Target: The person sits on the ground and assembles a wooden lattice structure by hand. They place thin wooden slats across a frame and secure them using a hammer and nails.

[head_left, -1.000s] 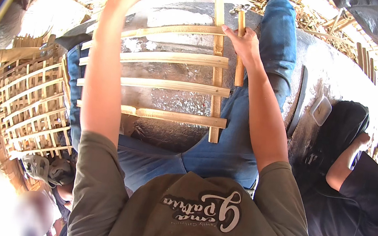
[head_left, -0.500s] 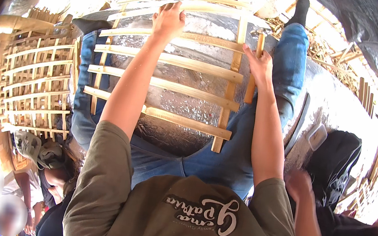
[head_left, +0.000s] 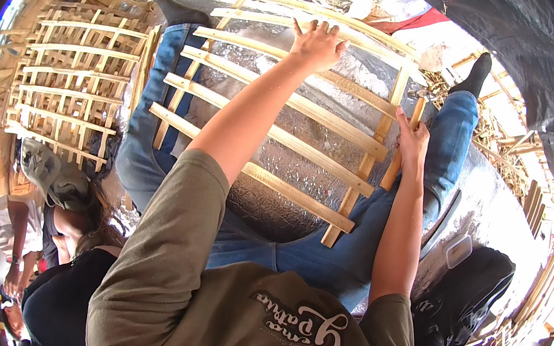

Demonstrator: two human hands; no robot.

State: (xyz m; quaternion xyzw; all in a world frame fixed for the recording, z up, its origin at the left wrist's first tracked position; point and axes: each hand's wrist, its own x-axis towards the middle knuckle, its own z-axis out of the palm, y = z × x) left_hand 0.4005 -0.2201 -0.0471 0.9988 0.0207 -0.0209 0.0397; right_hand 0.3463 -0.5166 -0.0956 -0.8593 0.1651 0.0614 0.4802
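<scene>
A frame of pale wooden slats (head_left: 324, 152) nailed across two rails lies over my outstretched legs and the shiny sheet between them. My left hand (head_left: 316, 48) rests on a slat near the far end, its fingers spread and nothing gripped. At the right rail (head_left: 369, 163), my right hand (head_left: 413, 140) is closed round the wooden handle of a hammer (head_left: 417, 110). Its thumb reaches up beside the rail, and the metal head, at the handle's far end, is small and hard to make out.
A finished-looking stack of slatted panels (head_left: 74, 79) stands at the left. People sit close by at the lower left and lower right. A black bag (head_left: 474, 284) and a clear plastic tub (head_left: 457, 250) lie to my right. Dark plastic sheeting (head_left: 512, 57) hangs at the upper right.
The view has turned, so the frame appears tilted and farther right. My left hand has moved right along the far slats and spread its fingers. My right hand keeps the hammer.
</scene>
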